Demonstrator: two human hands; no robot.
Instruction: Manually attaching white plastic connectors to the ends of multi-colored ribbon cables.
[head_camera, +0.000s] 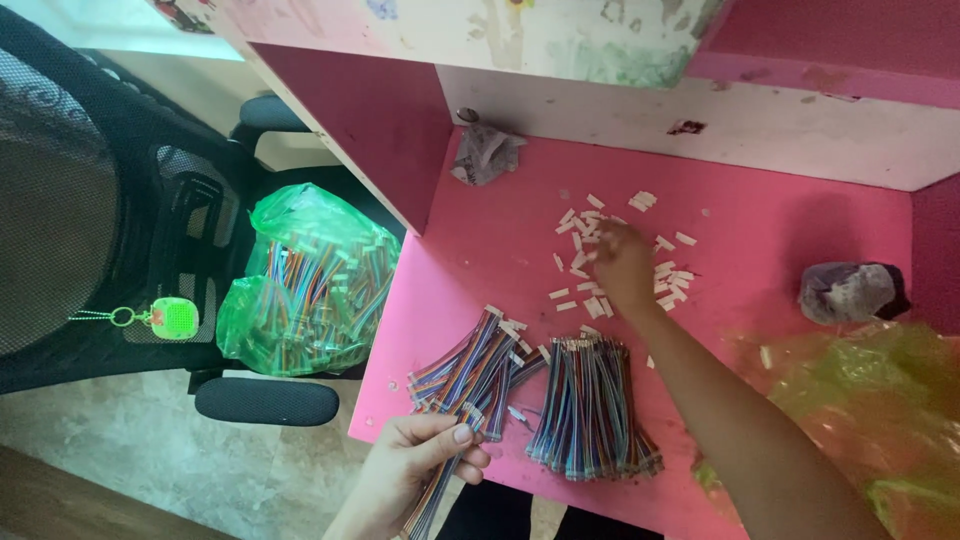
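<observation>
My left hand (420, 462) at the desk's near edge grips a flat rainbow-coloured ribbon cable (438, 490) that hangs down past the edge. My right hand (622, 266) reaches across the pink desk (790, 230) into a scatter of small white plastic connectors (590, 262), fingers down on them; whether it pinches one is hidden. Between the hands lie two heaps of the same cables: a fanned pile (470, 368) on the left and a tidy bundle (592, 405) on the right.
A green plastic bag (305, 285) full of cables rests on a black mesh office chair (120, 230) to the left. Crumpled wrappers lie at the back (485, 152) and right (850, 292). A yellow-green plastic sheet (870, 400) covers the desk's right corner. A shelf (560, 40) overhangs the desk.
</observation>
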